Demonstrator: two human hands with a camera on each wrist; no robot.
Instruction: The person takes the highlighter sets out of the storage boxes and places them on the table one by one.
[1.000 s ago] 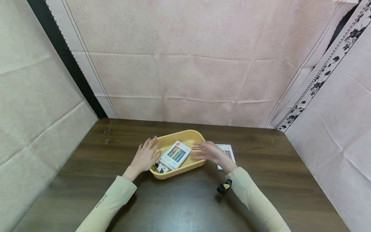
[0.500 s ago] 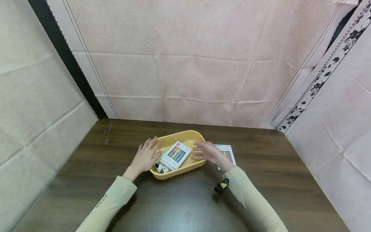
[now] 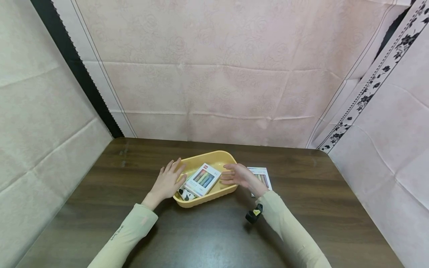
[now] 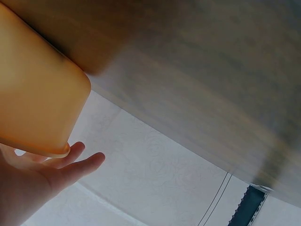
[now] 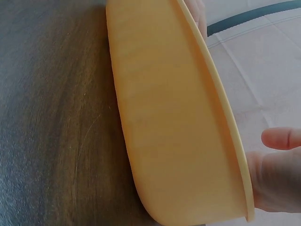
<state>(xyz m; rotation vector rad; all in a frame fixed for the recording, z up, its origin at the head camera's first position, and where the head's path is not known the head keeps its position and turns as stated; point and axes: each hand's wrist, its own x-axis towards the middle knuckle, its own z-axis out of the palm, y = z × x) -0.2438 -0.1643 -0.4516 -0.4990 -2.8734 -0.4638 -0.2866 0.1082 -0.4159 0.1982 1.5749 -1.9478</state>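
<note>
A shallow yellow plastic basket (image 3: 219,155) sits on the table, turned at a slant. Inside lies a white box (image 3: 203,179) whose front pictures several coloured sticks. A black-and-white patterned item (image 3: 186,194) shows partly beneath it. My left hand (image 3: 166,183), fingers straight and spread, rests at the basket's left rim; in the left wrist view, that hand (image 4: 42,181) is beside the basket's corner. My right hand (image 3: 242,175) reaches over the right end, fingers extended, holding nothing. In the right wrist view, the right hand (image 5: 277,179) is just past the basket's rim (image 5: 230,122).
A second white box (image 3: 263,174) with coloured sticks lies on the table right of the basket, partly hidden by my right wrist. A black device (image 3: 254,214) is strapped at the right cuff. The brown wooden table (image 3: 214,238) ends against pale cloth curtains (image 3: 214,89).
My right wrist and forearm have shifted slightly left and turned a little, and the right fingers have spread a bit. The left hand, basket and boxes have stayed in place.
</note>
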